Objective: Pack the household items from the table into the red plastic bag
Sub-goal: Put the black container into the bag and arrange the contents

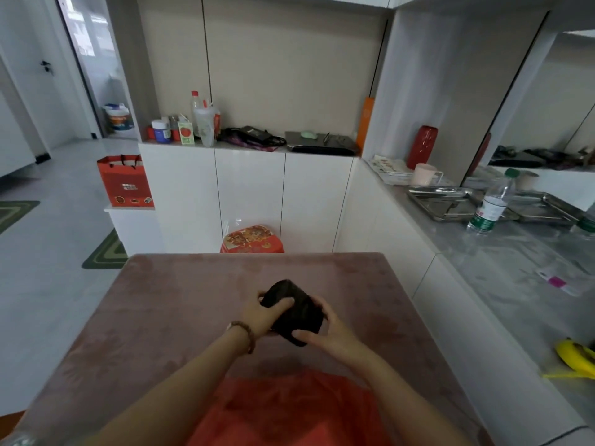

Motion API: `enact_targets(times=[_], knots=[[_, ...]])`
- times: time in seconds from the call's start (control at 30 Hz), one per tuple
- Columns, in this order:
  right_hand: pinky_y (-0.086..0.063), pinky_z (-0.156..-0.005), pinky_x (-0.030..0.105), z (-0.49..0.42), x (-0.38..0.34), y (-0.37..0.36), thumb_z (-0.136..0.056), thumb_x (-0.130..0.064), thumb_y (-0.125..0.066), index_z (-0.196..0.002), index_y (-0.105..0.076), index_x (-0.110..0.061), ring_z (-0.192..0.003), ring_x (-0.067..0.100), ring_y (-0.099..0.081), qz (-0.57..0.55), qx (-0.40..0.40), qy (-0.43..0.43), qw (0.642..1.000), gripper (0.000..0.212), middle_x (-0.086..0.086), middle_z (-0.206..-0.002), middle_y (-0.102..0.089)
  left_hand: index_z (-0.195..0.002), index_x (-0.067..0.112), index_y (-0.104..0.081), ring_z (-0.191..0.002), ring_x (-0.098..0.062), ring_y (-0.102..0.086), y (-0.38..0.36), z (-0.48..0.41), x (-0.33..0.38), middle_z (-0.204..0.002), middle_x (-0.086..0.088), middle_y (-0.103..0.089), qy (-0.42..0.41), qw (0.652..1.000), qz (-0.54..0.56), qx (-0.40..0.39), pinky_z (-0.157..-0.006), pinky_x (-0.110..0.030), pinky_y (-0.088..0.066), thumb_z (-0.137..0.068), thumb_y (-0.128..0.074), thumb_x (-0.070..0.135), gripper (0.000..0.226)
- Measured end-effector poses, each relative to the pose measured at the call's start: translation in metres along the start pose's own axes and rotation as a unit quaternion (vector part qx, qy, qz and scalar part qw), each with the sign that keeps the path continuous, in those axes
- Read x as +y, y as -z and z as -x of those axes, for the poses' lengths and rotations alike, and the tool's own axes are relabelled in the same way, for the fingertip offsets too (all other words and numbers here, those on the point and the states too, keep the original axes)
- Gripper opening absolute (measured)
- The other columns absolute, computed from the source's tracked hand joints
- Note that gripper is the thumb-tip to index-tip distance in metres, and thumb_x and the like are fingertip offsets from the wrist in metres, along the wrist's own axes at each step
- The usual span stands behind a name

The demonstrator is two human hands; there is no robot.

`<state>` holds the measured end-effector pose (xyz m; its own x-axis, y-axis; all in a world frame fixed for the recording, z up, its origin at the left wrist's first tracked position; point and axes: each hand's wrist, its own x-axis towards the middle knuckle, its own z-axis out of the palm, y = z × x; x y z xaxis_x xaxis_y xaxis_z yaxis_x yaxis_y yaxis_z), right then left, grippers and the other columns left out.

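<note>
A dark rounded item (291,312), maybe a folded cloth or a pouch, is held above the pink table (161,304). The left hand (262,313) and the right hand (325,329) both curl their fingers around it. The red plastic bag (289,410) lies just below the forearms.

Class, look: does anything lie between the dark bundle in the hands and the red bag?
Nothing visible does. The left hand and right hand grip the dark bundle above the table; the red bag lies just nearer the person, bare tabletop between.
</note>
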<state>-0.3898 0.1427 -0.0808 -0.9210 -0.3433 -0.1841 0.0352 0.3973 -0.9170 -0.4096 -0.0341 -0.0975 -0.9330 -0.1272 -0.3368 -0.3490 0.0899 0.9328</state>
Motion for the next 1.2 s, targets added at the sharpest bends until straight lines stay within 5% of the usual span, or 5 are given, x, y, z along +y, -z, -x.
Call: enact_targets(times=[0.37, 0.5, 0.63, 0.9, 1.2], knots=[[-0.051, -0.097, 0.028, 0.168, -0.137, 0.007, -0.053, -0.051, -0.087, -0.133, -0.039, -0.046, -0.115, -0.003, -0.055, 0.129, -0.029, 0.151, 0.98, 0.093, -0.02, -0.125, -0.058, -0.109, 0.021, -0.055, -0.098, -0.015, -0.065, 0.045, 0.223, 0.091, -0.11, -0.004, -0.064, -0.086, 0.989, -0.057, -0.106, -0.085, -0.032, -0.056, -0.045, -0.07, 0.07, 0.082], [-0.048, -0.083, 0.007, 0.239, -0.154, -0.01, -0.056, -0.04, -0.088, -0.117, -0.049, -0.051, -0.106, -0.015, -0.056, 0.068, 0.019, 0.174, 0.982, 0.074, -0.034, -0.111, -0.06, -0.112, 0.023, -0.06, -0.1, -0.011, -0.065, 0.055, 0.3, 0.095, -0.112, 0.001, -0.065, -0.161, 0.977, -0.061, -0.126, -0.089, -0.029, -0.054, -0.074, -0.059, 0.06, 0.053], [-0.054, -0.074, 0.016, 0.3, -0.138, -0.027, -0.045, -0.052, -0.089, -0.113, -0.058, -0.044, -0.102, -0.001, -0.065, -0.101, -0.009, 0.096, 0.99, 0.075, -0.021, -0.109, -0.069, -0.115, 0.025, -0.057, -0.101, -0.012, -0.062, 0.084, 0.356, 0.064, -0.116, 0.004, -0.061, -0.176, 0.972, -0.132, -0.081, -0.088, -0.024, -0.052, -0.087, -0.055, 0.037, 0.03], [-0.059, -0.076, 0.043, 0.347, -0.062, -0.094, -0.044, -0.041, -0.093, -0.121, -0.059, -0.029, -0.104, 0.025, -0.068, -0.283, -0.079, -0.187, 0.938, 0.085, 0.004, -0.115, -0.07, -0.146, 0.024, -0.011, -0.137, -0.023, -0.026, 0.109, 0.414, -0.065, -0.15, -0.002, -0.021, -0.066, 0.809, -0.583, 0.033, -0.113, -0.036, -0.029, -0.06, -0.068, 0.067, 0.112], [-0.055, -0.087, 0.047, 0.324, -0.062, -0.154, -0.051, -0.043, -0.088, -0.13, -0.053, -0.017, -0.111, 0.029, -0.06, -0.354, -0.047, -0.236, 0.904, 0.09, 0.013, -0.126, -0.06, -0.081, 0.001, -0.068, -0.077, -0.028, -0.058, 0.154, 0.4, -0.055, -0.084, -0.02, -0.068, -0.139, 0.908, -0.316, 0.236, -0.066, -0.027, -0.035, -0.081, -0.068, 0.015, 0.014]])
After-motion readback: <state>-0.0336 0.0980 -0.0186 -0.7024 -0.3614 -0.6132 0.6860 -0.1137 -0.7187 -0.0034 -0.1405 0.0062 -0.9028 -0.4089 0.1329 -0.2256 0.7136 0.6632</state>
